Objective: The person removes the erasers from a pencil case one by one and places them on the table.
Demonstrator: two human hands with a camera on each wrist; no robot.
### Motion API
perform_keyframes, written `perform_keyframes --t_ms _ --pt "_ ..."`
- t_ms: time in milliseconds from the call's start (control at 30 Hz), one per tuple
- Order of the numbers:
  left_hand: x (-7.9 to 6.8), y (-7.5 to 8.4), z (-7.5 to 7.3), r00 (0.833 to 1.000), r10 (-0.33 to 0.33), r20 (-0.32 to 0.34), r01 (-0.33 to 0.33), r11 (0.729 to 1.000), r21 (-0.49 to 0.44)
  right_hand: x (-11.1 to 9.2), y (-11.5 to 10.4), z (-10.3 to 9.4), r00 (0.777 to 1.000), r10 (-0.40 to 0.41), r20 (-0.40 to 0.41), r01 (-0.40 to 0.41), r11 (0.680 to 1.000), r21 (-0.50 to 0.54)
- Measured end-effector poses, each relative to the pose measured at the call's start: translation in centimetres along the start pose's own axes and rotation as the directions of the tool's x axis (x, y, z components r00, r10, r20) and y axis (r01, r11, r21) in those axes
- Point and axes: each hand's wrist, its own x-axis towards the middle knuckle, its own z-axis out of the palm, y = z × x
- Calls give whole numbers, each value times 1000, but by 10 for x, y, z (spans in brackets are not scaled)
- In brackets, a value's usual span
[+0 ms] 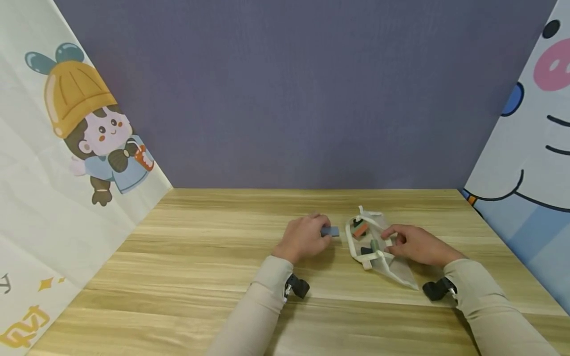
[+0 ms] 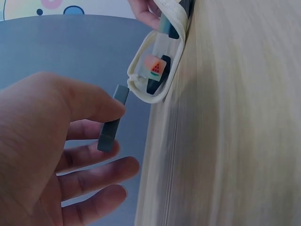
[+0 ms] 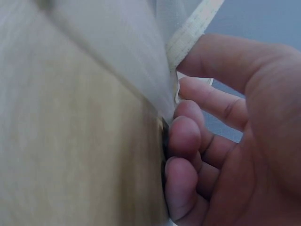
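Note:
My left hand (image 1: 305, 238) pinches a small grey-blue rectangular block (image 2: 113, 122) between thumb and index finger, above the table. The other left fingers are spread loosely. Just right of the block lies a translucent zip pouch (image 1: 403, 273) with cream edging, its mouth gaping towards the left hand. My right hand (image 1: 420, 244) pinches the pouch's edging (image 3: 190, 37) between thumb and index finger. Within the pouch are a small block with a watermelon print (image 2: 155, 67), a greenish piece (image 1: 374, 244) and dark pieces (image 1: 366, 250); their exact kinds cannot be made out.
The wood-grain table (image 1: 178, 277) spreads around both hands. A plain grey-blue panel (image 1: 285, 99) rises at its back edge. Cartoon-printed panels stand at the left (image 1: 26, 148) and right (image 1: 534, 207). Black wrist cameras sit on both sleeves.

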Motion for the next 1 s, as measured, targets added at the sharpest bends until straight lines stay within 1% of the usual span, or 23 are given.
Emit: perform_keyframes --t_ms 200,433,667,800,1000 --pt "-1 -5 0 999 -30 -13 30 1000 2 -1 0 0 1000 4 2 -4 1000 6" --pt "-3 -15 -2 994 -107 -16 107 994 -23 0 1 0 1000 -8 -6 8 1000 -10" --pt "-3 -23 -3 979 -200 -35 198 980 -33 0 1 -1 1000 -7 0 7 1000 0" --pt "-4 -29 -4 970 -242 -23 242 970 -25 0 0 -1 1000 -3 -1 3 1000 -3" --pt "-7 -39 -3 958 -288 10 288 956 -57 0 -1 -1 1000 -1 2 1 1000 2"
